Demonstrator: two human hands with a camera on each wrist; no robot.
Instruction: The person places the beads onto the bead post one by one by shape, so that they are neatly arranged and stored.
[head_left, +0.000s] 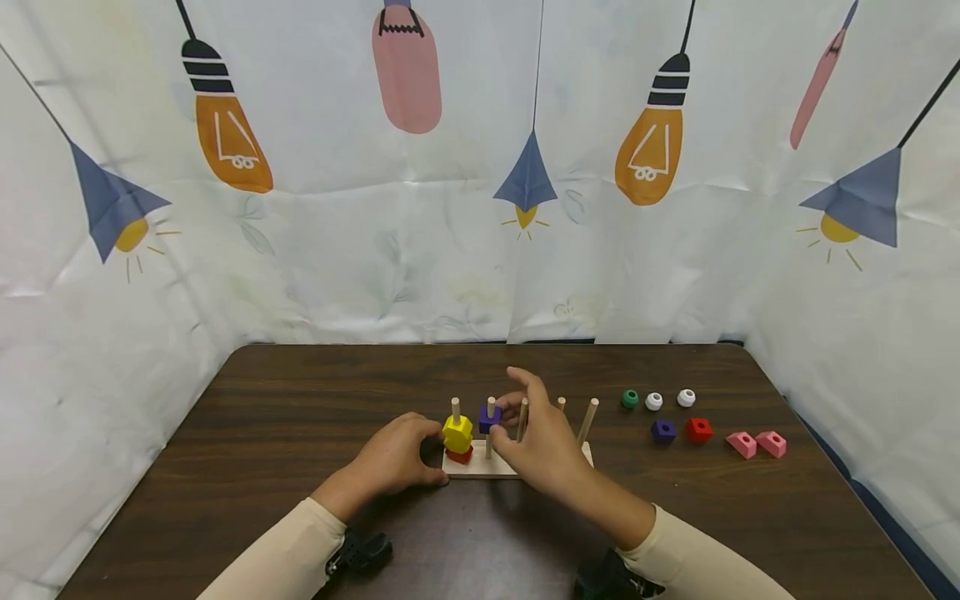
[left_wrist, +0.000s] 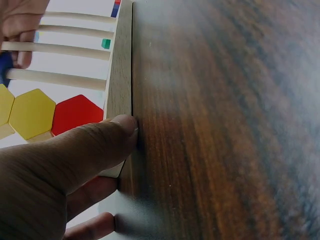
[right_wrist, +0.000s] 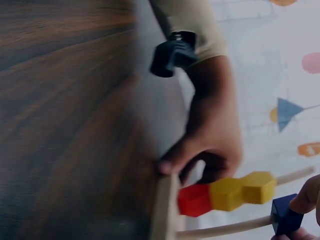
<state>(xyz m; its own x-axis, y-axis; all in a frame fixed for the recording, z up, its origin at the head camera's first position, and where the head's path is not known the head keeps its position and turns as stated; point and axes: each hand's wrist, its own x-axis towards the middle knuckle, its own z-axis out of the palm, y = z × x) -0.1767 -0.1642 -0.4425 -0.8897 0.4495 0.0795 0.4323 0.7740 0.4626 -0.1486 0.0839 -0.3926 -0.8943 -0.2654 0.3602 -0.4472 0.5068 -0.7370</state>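
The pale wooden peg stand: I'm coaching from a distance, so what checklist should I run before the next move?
1. Left hand gripping the left end of the pale wooden peg stand: ok.
2. Right hand holding the dark blue cube-shaped block: ok.
3. Block threaded on the second peg from the left: ok, tip shows above it.
4. Block down on the base: not ok, bare peg shows below.
5. Red hexagonal block under two yellow hexagonal blocks: ok.
6. Third peg untouched by the right hand: cannot tell, they overlap.
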